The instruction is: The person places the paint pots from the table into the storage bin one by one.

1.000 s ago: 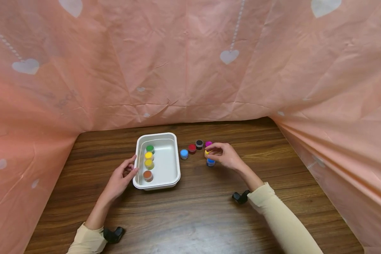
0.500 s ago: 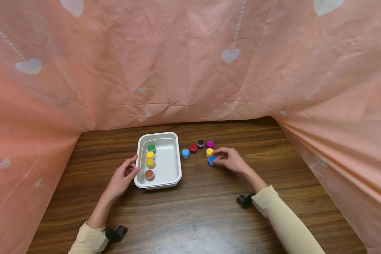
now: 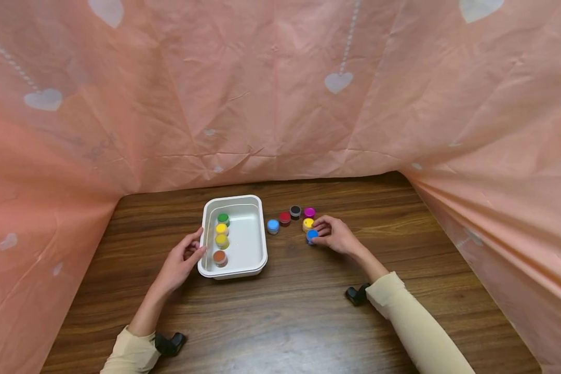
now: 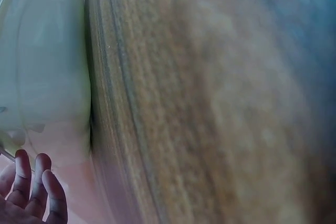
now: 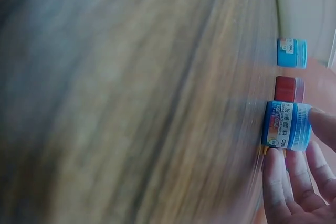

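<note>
My left hand (image 3: 178, 265) rests its fingers and thumb at the left rim of a white plastic tray (image 3: 245, 272); in the left wrist view, its fingertips show right by the tray wall. In the tray stand paint jars: a green-lidded one (image 3: 223, 219), two yellow-lidded ones and a brown one (image 3: 220, 258). My right hand (image 3: 338, 236) has its thumb and fingers around a dark blue paint jar (image 3: 311, 237) on the table. In the right wrist view, the thumb meets that jar's lid edge and fingertips touch its side. A yellow-lidded jar (image 3: 308, 224) stands just behind it.
Between the tray and the right hand stand a light blue paint jar (image 3: 273, 226), a red one (image 3: 284, 218), a black one (image 3: 295, 212) and a magenta one (image 3: 309, 212). A pink curtain (image 3: 271, 114) hangs around the wooden table (image 3: 262, 322).
My right hand has moved from the yellow-lidded jar towards me to the dark blue jar, leaving the yellow one on the table. The left hand stays at the tray's rim.
</note>
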Demonstrator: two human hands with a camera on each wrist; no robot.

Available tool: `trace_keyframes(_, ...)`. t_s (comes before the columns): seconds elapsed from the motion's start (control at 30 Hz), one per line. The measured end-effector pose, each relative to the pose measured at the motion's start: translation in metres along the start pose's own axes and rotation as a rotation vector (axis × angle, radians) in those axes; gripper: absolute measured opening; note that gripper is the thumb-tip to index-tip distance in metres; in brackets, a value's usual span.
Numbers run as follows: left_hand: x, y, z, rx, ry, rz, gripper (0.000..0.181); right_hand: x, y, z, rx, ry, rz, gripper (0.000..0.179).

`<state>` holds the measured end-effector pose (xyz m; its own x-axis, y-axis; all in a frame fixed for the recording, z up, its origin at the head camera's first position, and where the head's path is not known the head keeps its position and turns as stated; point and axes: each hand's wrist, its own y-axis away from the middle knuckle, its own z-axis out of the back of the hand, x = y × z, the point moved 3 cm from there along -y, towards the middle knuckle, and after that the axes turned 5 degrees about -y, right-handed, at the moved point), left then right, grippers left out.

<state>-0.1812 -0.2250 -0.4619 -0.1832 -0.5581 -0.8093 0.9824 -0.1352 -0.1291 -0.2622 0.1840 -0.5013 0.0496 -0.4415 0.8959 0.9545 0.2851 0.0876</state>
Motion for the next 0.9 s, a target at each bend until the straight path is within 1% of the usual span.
trace_keyframes(0.1, 0.008, -0.002, -0.003, -0.01, 0.004, 0.019, 0.049, 0.0, -0.001, 0.0, -0.009, 0.016, -0.014, 0.036)
trace_keyframes(0.27, 0.032, -0.008, -0.009, -0.011, -0.028, 0.027, 0.051, 0.0, -0.001, 0.001, -0.017, 0.07, -0.021, 0.031)
trace_keyframes(0.33, 0.037, -0.009, -0.009, -0.015, -0.03, 0.03, 0.052, 0.0, -0.001, 0.0, -0.018, 0.082, -0.016, 0.031)
trace_keyframes(0.4, 0.038, -0.009, -0.009, -0.014, -0.031, 0.033, 0.052, 0.0, -0.001, 0.0, -0.019, 0.085, -0.013, 0.03)
trace_keyframes(0.47, 0.037, -0.009, -0.008, -0.016, -0.025, 0.042, 0.052, 0.0, -0.001, 0.0, -0.023, 0.071, -0.019, 0.03)
trace_keyframes(0.5, 0.034, -0.008, -0.007, -0.014, -0.026, 0.043, 0.052, 0.001, -0.001, 0.001, -0.025, 0.066, -0.02, 0.03)
trace_keyframes(0.73, 0.0, 0.0, 0.0, 0.003, 0.008, 0.037, 0.049, 0.007, 0.001, 0.006, -0.036, 0.025, -0.036, 0.031)
trace_keyframes(0.8, -0.005, 0.002, 0.001, 0.007, 0.005, 0.033, 0.049, 0.008, 0.002, 0.007, -0.037, 0.016, -0.04, 0.031)
trace_keyframes(0.9, -0.006, 0.003, 0.002, 0.009, 0.004, 0.032, 0.049, 0.011, 0.003, 0.009, -0.042, -0.002, -0.041, 0.032)
